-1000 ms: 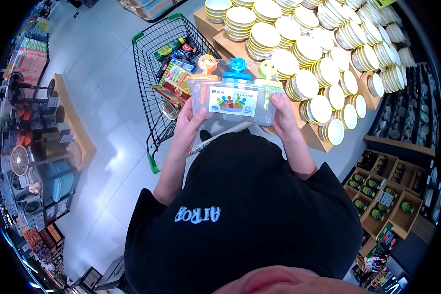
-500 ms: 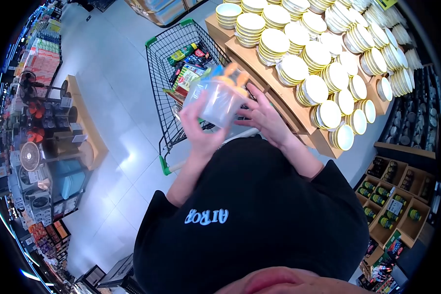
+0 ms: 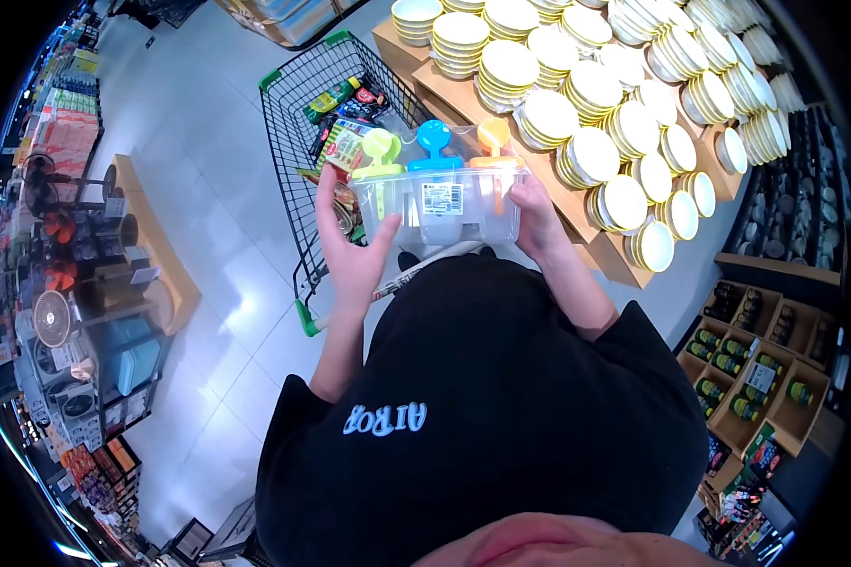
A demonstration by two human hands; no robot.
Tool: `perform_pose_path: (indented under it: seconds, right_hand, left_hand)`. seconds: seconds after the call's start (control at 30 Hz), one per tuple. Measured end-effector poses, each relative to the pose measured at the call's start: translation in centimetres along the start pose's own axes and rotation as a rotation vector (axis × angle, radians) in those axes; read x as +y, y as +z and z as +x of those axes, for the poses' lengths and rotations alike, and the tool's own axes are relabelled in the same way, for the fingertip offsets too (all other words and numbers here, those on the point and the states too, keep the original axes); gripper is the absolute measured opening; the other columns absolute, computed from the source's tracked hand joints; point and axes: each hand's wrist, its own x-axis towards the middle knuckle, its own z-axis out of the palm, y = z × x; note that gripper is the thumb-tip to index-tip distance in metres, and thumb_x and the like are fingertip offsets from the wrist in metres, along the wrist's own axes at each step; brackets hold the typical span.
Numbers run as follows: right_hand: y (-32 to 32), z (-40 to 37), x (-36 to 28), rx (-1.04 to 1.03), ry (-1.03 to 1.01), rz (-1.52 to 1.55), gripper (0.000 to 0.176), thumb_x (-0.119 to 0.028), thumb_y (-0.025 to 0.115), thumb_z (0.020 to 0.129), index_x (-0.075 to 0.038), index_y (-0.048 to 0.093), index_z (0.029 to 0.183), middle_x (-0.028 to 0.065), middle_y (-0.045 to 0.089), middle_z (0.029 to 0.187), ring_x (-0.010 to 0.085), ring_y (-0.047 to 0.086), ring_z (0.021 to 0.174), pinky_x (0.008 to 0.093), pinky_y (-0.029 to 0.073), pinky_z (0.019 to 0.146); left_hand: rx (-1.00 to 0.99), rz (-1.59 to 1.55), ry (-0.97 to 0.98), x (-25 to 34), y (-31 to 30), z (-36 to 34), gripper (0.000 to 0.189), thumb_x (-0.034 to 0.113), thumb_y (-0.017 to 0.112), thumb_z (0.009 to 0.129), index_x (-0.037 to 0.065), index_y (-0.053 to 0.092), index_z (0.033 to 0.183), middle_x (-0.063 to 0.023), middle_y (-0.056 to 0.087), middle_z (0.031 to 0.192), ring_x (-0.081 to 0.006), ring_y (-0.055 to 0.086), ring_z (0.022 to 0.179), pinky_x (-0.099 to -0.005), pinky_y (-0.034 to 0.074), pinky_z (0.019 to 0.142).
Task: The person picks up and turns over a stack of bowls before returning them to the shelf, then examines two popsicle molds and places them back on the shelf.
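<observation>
One cart [image 3: 288, 123] stands before the person, packets [image 3: 336, 94] inside; over the cart's near end is one clear box [image 3: 449, 203], clamped between two hands set apart, left hand [image 3: 350, 248] and right hand [image 3: 537, 219] at opposite ends; three handles rise from it, green [image 3: 380, 146], blue [image 3: 434, 137], orange [image 3: 492, 137]; right of the cart, stacked bowls [image 3: 596, 90] crowd a wooden shelf [image 3: 607, 263].

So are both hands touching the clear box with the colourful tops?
Touching. The head view shows the left hand pressed against one end of the clear box and the right hand gripping the other end, with no gap.
</observation>
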Motion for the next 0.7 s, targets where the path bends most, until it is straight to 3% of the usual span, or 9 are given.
perform_pose_path:
  seconds: [0.13, 0.23, 0.53, 0.7]
  right_hand:
    - [0.2, -0.7, -0.5, 0.002, 0.017, -0.009, 0.094, -0.041, 0.076, 0.070, -0.004, 0.026, 0.141, 0.0132, 0.053, 0.125, 0.0225, 0.054, 0.115, 0.0360, 0.044, 0.099]
    - [-0.7, -0.4, 0.0, -0.015, 0.040, 0.004, 0.093, -0.040, 0.076, 0.071, -0.004, 0.026, 0.140, 0.0131, 0.054, 0.124, 0.0223, 0.054, 0.115, 0.0359, 0.043, 0.099]
    - [-0.2, 0.0, -0.3, 0.015, 0.071, -0.014, 0.076, -0.042, 0.068, 0.077, -0.001, 0.038, 0.135, 0.0119, 0.054, 0.124, 0.0211, 0.054, 0.114, 0.0348, 0.043, 0.099]
    - [-0.6, 0.4, -0.3, -0.035, 0.075, -0.033, 0.077, -0.043, 0.069, 0.076, -0.001, 0.038, 0.132, 0.0116, 0.053, 0.122, 0.0197, 0.053, 0.115, 0.0341, 0.042, 0.099]
  left_hand:
    - [-0.320, -0.613, -0.516, -2.5, -0.4, -0.7, 0.076, 0.019, 0.069, 0.084, 0.000, 0.023, 0.142, -0.0145, 0.043, 0.136, -0.0219, 0.045, 0.124, -0.0351, 0.036, 0.104]
    - [-0.305, -0.725, -0.529, -2.7, 0.0, -1.4, 0.079, 0.019, 0.071, 0.082, 0.001, 0.023, 0.142, -0.0135, 0.044, 0.134, -0.0219, 0.046, 0.124, -0.0356, 0.036, 0.104]
    - [-0.461, -0.595, -0.466, -2.7, -0.5, -0.9, 0.104, 0.024, 0.084, 0.068, 0.002, 0.016, 0.143, -0.0139, 0.039, 0.136, -0.0236, 0.042, 0.127, -0.0377, 0.035, 0.105]
    - [-0.512, -0.402, -0.394, -2.7, -0.7, -0.7, 0.110, 0.023, 0.087, 0.063, 0.002, 0.015, 0.142, -0.0147, 0.039, 0.136, -0.0244, 0.041, 0.127, -0.0382, 0.036, 0.105]
